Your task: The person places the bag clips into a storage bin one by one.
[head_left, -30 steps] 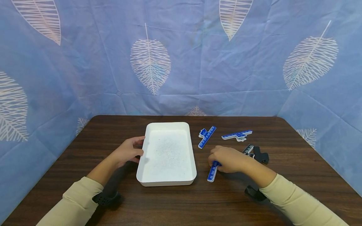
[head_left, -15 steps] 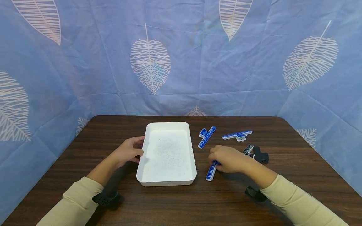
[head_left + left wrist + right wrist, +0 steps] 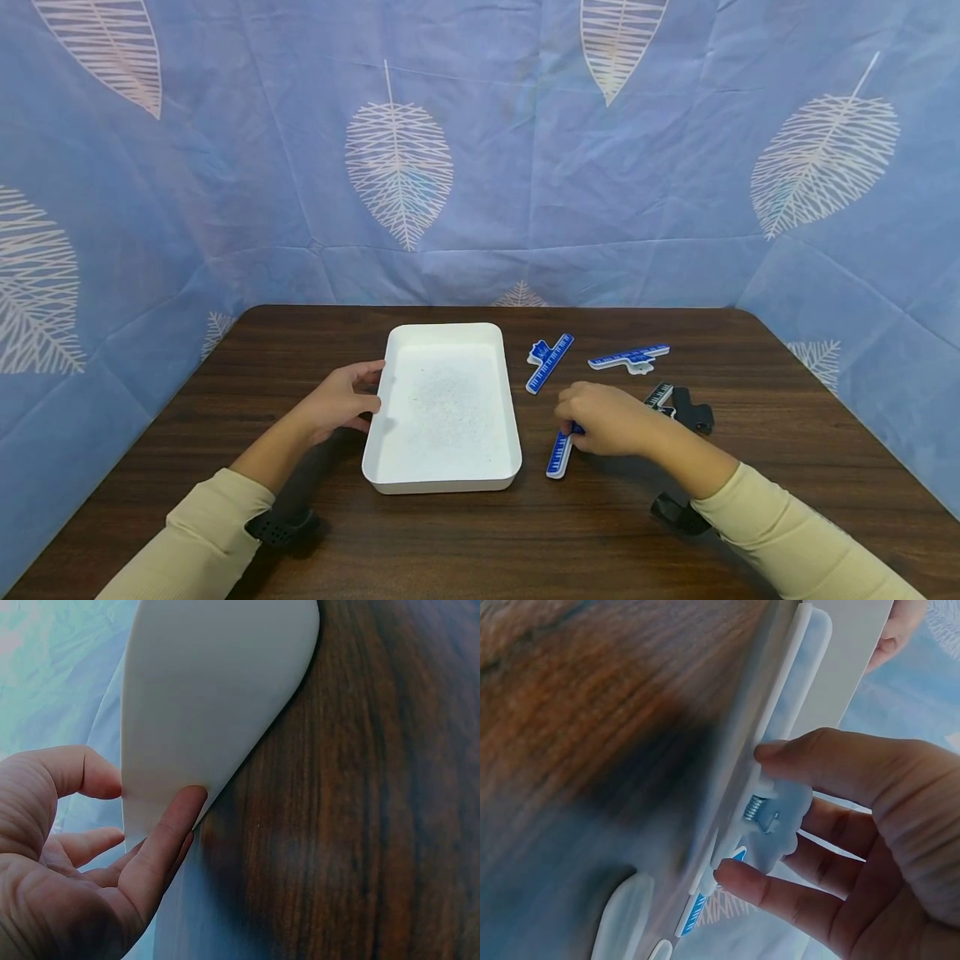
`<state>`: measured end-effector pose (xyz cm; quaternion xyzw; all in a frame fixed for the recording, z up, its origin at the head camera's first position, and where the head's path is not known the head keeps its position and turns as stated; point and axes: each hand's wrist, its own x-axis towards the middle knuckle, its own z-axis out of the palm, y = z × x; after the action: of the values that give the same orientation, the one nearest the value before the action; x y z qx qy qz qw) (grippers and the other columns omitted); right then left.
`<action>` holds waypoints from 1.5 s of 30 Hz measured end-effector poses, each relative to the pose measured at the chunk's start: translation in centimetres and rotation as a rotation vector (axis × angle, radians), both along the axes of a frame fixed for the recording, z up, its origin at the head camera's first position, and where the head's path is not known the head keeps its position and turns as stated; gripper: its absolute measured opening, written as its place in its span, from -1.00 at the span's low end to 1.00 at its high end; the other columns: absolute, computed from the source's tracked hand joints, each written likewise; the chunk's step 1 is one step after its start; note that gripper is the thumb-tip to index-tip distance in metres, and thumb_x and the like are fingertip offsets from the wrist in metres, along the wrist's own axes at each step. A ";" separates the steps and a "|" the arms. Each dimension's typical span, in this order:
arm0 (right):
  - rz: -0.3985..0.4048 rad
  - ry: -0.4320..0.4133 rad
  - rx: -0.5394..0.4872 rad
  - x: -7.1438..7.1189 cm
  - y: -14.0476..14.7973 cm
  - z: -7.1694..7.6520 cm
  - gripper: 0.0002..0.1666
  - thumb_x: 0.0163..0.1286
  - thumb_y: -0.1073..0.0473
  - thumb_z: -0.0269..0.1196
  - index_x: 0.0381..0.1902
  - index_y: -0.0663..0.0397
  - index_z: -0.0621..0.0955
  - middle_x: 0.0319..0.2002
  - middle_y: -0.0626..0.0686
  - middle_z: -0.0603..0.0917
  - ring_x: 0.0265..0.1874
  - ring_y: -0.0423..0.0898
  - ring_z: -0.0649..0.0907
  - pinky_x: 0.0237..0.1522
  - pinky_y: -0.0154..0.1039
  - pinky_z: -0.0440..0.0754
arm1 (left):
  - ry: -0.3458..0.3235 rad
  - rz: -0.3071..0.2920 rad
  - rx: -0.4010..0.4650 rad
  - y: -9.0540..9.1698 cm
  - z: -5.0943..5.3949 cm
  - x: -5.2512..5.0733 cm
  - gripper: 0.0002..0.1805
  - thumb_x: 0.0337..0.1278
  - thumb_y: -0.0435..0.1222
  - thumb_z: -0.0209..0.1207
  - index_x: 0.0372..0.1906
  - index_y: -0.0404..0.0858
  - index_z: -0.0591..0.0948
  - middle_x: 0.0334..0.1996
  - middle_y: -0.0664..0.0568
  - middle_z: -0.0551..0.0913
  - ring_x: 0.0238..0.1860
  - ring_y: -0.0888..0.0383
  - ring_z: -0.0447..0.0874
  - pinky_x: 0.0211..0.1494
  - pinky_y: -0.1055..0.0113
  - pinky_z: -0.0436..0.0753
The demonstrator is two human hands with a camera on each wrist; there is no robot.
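Note:
My left hand [image 3: 339, 403] rests at the left side of a white rectangular tray [image 3: 442, 486], fingertips touching its outer wall [image 3: 217, 682] and rim. My right hand [image 3: 603, 419] pinches a blue clip [image 3: 558, 457] with a long bar patterned like piano keys, right of the tray. In the right wrist view, the thumb and fingers hold this clip [image 3: 791, 682] near its metal spring [image 3: 756, 810], its pale underside showing. Its upper part is hidden under the hand in the head view.
Two more blue piano-key clips [image 3: 550, 364] [image 3: 630, 358] lie farther back on the dark wooden table [image 3: 465, 550]. A black-and-white piano-key clip [image 3: 660, 396] and a black clip [image 3: 693, 412] lie beside the right forearm. A blue leaf-print cloth [image 3: 480, 167] hangs behind.
The pinched clip's near end has shifted slightly left and away from me, and my right hand has moved slightly with it. The left hand and tray have stayed in place.

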<state>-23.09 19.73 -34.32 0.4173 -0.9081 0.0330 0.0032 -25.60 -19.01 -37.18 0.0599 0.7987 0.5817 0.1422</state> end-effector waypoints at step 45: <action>0.084 0.091 -0.005 -0.4 0.0 3.8 -0.74 0.05 0.35 0.43 -0.56 -0.11 0.60 -0.47 -0.19 0.51 -0.41 -0.21 0.47 -0.42 -0.33 0.54 | 0.001 -0.007 -0.018 0.2 0.1 -0.1 -0.13 -0.05 -0.49 0.12 0.48 -0.40 0.13 0.29 -0.36 0.30 -0.02 -0.14 0.59 -0.20 0.00 0.72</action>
<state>-23.46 19.72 -30.48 0.4561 -0.8887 0.0164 0.0440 -25.74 -18.86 -37.08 0.0616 0.8036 0.5741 0.1445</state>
